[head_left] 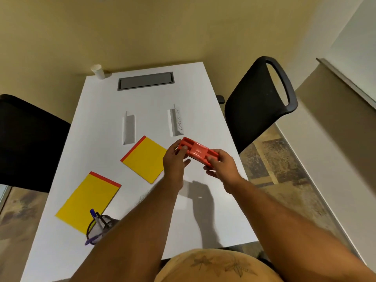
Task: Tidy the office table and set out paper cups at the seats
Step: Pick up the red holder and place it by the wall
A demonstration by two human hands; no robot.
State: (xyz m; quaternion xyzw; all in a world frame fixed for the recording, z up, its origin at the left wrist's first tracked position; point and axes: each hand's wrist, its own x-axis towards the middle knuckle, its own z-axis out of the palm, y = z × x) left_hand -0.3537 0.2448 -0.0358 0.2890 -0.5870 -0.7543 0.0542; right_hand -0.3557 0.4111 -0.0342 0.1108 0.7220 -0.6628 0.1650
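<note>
A small office room with a white bench against a yellowish wall.

The bench [195, 94] has a grey hatch [145, 80] set into its far end, close to the plain beige-yellow wall [162, 33]. A black chair [258, 102] with an open loop in its backrest stands at the right side; another black chair [26, 143] stands at the left. The floor [284, 165] shows mottled brown and tan patches. At the right, a pale wall [333, 127] meets the floor along a light skirting line.

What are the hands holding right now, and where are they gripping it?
A red plastic tray, held above the table: the left hand grips its left end, the right hand its right end.
</note>
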